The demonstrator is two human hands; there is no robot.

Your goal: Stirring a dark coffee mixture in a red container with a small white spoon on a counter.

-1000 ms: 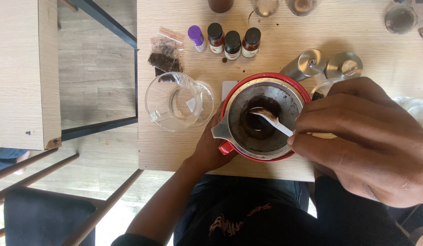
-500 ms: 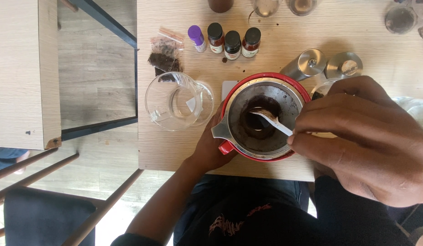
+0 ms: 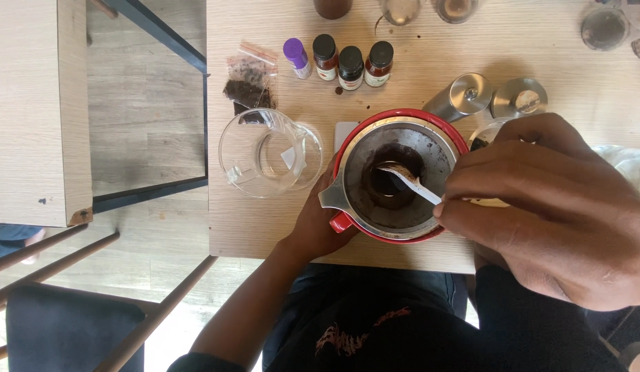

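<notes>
Wooden table [image 3: 430, 83], light grain. Right hand [image 3: 554, 207] fills the near right, fingers pinched shut on a small white spoon [image 3: 413, 182] whose bowl dips into dark grounds. Red dripper [image 3: 395, 176] with metal filter sits at table's front edge; left hand [image 3: 316, 224] wraps its side by the handle. Empty glass carafe [image 3: 268, 151] just left. Four small bottles [image 3: 347, 62] behind.

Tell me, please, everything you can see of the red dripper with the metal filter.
The red dripper stands upright near the table's front edge. Its round red rim rings a grey metal filter cone, stained with dark grounds and holding dark liquid at the centre. A red handle juts out at the lower left. The left hand grips that side; the right hand dips a white spoon into it.
</notes>
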